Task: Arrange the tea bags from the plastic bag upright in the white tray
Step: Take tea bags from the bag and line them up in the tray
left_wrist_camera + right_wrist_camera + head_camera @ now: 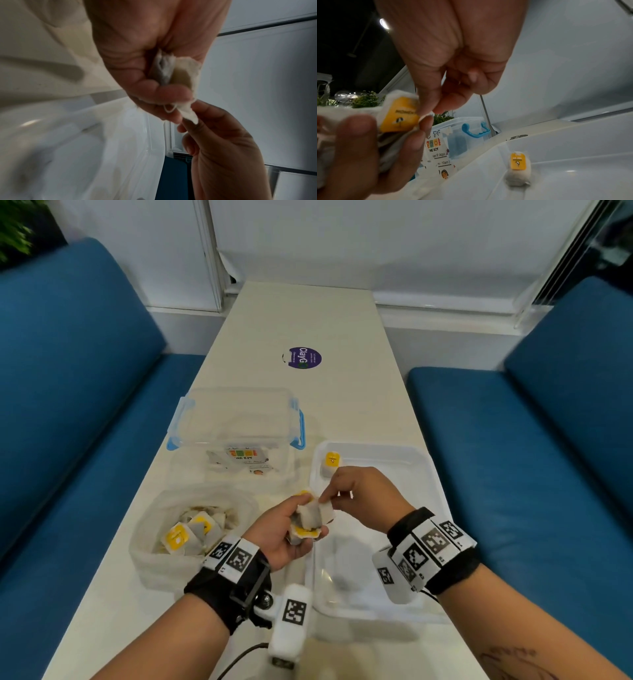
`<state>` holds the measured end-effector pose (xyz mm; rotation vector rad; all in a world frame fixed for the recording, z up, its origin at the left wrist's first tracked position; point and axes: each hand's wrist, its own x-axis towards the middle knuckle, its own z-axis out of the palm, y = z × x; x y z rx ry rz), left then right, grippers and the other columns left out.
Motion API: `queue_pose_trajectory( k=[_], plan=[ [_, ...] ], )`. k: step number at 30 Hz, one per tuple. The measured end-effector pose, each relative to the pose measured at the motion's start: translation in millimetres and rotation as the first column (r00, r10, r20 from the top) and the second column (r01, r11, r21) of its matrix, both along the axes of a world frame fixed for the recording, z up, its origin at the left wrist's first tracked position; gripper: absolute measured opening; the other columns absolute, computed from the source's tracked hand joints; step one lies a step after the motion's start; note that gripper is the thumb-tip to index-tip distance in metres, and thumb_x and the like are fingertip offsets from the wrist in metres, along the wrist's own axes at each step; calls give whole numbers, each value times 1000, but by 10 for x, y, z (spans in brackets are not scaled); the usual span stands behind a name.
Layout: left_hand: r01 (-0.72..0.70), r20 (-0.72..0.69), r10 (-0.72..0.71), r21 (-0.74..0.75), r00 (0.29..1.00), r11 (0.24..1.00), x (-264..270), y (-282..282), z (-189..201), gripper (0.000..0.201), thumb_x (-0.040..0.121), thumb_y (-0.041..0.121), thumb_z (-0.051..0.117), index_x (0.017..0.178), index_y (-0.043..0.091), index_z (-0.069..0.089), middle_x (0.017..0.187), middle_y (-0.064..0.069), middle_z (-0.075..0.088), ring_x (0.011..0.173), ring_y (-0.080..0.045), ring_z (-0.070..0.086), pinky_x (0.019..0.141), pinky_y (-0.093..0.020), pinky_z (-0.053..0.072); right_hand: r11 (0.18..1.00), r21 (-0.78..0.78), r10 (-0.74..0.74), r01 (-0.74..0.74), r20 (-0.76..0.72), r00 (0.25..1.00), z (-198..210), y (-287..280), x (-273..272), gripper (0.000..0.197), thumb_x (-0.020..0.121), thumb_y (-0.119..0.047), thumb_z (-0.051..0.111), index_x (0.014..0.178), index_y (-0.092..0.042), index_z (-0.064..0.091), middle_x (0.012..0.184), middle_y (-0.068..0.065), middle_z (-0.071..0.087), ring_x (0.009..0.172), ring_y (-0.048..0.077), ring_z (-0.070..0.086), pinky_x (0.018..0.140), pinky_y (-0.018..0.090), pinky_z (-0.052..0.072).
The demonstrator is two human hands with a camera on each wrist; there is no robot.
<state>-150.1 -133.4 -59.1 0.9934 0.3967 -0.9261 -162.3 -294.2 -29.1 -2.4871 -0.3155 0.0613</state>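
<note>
A long cream-white desk (pixel 308 316) runs between two blue upholstered benches (pixel 68 392), with a round purple sticker (pixel 302 358) lying flat near its middle. On the desk's left half stands a clear plastic storage box with blue clip handles (pixel 236 419), a printed paper label showing through its near wall. To the right of it lies the shallow white rectangular plastic tray (pixel 416 460); one tea bag with a yellow tag (pixel 331 463) stands upright in the tray's far left corner. Nearer the camera on the left sits the crumpled clear plastic bag (pixel 191 529), open at the top, with a heap of yellow-tagged tea bags (pixel 191 534) inside it.

Above the tray's left edge the left hand (pixel 281 534) is cupped palm up, its fingers curled round a small bunch of white paper tea bags with yellow tags (pixel 310 520). The right hand (pixel 363 494) meets it from the right, thumb and forefinger pinching the upper corner of one tea bag in the bunch, the other fingers loosely curled and holding nothing. Both wrists wear black straps with white blocks printed with square black-and-white markers (pixel 428 546).
</note>
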Motion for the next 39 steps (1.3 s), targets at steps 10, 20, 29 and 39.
queue_pose_trajectory(
  k=[10,20,29,39],
  plan=[
    [-38,29,41,-82,999,996,-5,90,-39,32,76,38,61,95,12,63,77,-6,71,58,-15,67,38,-18,50,967,253,0,21,-80,997,24,-20,-31,12,75,-13,76,74,-23,68,78,-7,51,67,8,46,67,13,41],
    [-112,51,110,30,993,993,8,92,-215,23,93,32,50,88,13,62,84,-7,65,52,-12,66,37,-15,47,904,230,-311,359,-220,924,-29,-239,149,10,88,-16,61,81,-12,55,73,-1,57,61,8,48,54,17,39],
    [-96,85,91,52,992,994,-3,106,-210,23,94,31,48,89,13,62,84,-6,63,52,-11,65,37,-15,45,832,277,-352,481,-406,843,-162,-290,340,14,91,-12,56,78,-15,50,63,3,56,50,9,45,48,19,31],
    [-40,116,31,85,993,996,-49,90,-207,25,97,30,42,98,15,61,85,-5,65,54,-11,66,36,-17,44,844,74,-440,531,-472,764,-547,-314,684,7,94,-19,53,92,-13,52,65,1,52,48,11,47,35,16,31]
  ],
)
